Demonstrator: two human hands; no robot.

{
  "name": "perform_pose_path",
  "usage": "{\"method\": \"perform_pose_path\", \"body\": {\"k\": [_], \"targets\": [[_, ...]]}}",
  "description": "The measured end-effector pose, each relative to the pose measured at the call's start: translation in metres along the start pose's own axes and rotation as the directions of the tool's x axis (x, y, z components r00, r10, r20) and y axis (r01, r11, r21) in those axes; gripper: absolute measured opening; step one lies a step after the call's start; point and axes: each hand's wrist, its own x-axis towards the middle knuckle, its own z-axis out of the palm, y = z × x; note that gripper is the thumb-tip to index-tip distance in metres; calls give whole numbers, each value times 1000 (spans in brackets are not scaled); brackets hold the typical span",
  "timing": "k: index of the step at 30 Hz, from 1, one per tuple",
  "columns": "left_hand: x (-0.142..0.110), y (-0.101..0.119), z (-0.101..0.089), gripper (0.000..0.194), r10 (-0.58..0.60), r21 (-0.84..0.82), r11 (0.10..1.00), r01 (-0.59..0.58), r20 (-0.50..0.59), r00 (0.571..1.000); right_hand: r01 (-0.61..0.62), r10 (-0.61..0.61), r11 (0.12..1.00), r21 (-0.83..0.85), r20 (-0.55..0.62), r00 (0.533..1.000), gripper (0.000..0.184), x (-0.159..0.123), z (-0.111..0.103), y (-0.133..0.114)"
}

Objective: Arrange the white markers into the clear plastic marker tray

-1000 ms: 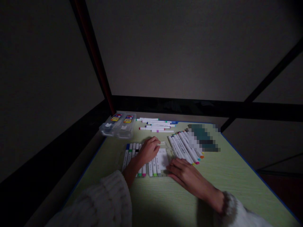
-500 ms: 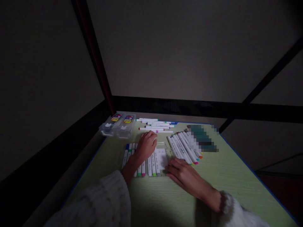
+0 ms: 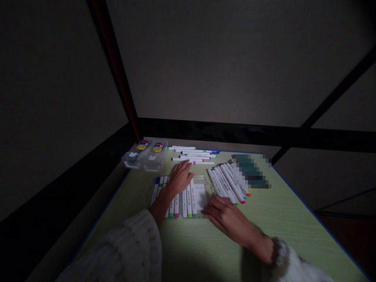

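Observation:
A clear plastic case (image 3: 202, 179) lies on the table with white markers (image 3: 189, 201) side by side in it, their ends blue, green, pink and grey. A white patch (image 3: 200, 196) shows in its right part. Across the markers reaches my left hand (image 3: 179, 178), its fingers stretched toward the far edge of the case and hiding some of the markers. My right hand (image 3: 225, 213) lies palm down at the near right corner of the case, its fingers extended and touching the edge. I see nothing held in either hand.
Beyond my right hand is a slanted row of thick white markers (image 3: 226, 182), beside a pixelated green patch (image 3: 249, 170). Several thin markers (image 3: 194, 155) lie at the back. Two clear cases with labels (image 3: 155, 156) occupy the table's far left corner, near the wall.
My left hand's fingers have straightened and reach slightly farther forward over the case. My right hand has stayed almost still. The whole view has shifted a little.

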Motion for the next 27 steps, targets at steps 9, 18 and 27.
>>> {"method": "perform_pose_path", "body": {"k": [9,18,27], "targets": [[4,-2,8,50,-11,94,996,3,79,997,-13,14,1000,-18,45,999,17,2,-1,0],[3,0,3,45,-31,77,996,32,-18,999,4,-2,999,-38,34,999,18,2,-1,0],[3,3,-3,33,-58,127,990,59,-11,998,6,-5,999,-37,39,999,20,2,-2,-1]]}}
